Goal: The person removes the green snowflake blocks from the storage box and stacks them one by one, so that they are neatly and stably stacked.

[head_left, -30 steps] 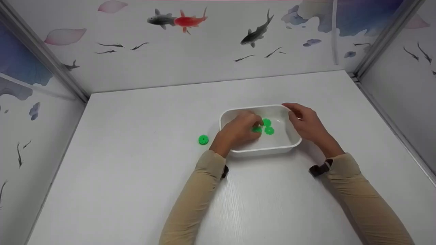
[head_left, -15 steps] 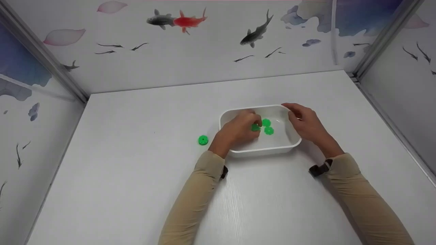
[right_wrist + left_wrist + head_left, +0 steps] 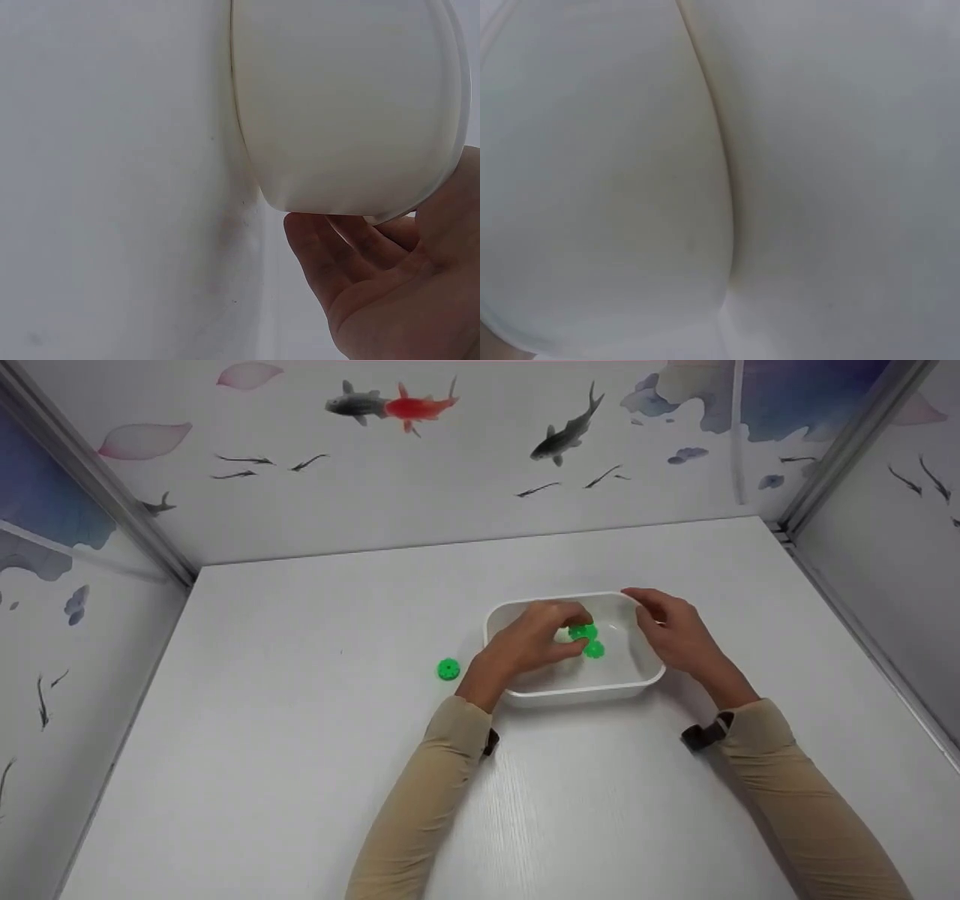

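A white plastic tray (image 3: 570, 694) stands on the table, with green scalloped discs inside. My left hand (image 3: 529, 639) reaches over its left side and pinches a green scalloped disc (image 3: 577, 632) between thumb and fingers, partly hidden. That disc overlaps another green disc (image 3: 591, 630); a third disc (image 3: 595, 649) lies just in front of them. My right hand (image 3: 673, 630) grips the tray's right end, thumb at the rim; in the right wrist view the fingers (image 3: 322, 259) press the outer wall. The left wrist view shows mostly the tray's outside wall (image 3: 607, 187).
A round green wheel-like piece (image 3: 448, 669) lies on the white table (image 3: 300, 720), left of the tray near my left wrist. Printed panels (image 3: 480, 510) with fish close off the back and both sides.
Inside the tray, my left hand has moved the pinched green disc right and slightly away, up to the other two discs. Its thumb and fingers now spread wider. The right hand and tray have stayed put.
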Available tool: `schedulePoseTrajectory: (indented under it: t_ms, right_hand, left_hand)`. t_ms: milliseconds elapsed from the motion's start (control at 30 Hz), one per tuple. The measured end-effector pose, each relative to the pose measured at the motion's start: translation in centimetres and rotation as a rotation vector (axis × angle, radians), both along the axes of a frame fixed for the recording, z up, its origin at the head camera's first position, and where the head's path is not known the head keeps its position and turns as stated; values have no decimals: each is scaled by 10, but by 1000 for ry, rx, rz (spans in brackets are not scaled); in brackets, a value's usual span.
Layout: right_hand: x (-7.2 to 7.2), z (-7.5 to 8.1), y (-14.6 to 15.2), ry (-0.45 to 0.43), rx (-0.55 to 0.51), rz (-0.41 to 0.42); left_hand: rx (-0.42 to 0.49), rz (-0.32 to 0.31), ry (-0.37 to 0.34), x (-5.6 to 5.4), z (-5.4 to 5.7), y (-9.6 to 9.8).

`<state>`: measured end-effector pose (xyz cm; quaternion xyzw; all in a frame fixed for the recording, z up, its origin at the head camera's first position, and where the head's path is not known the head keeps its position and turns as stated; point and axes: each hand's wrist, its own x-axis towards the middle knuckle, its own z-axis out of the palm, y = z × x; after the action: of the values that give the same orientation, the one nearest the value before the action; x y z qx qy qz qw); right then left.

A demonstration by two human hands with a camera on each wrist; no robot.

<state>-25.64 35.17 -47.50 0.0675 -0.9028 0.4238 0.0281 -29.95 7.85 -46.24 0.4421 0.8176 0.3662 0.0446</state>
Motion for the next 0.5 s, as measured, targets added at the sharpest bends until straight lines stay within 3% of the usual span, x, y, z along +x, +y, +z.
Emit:
schedulePoseTrajectory:
  t_ms: [500]
  right_hand:
    - [0,-1,-3,-13,-2,-20]
  left_hand:
    - [140,-15,167,12,8,-20]
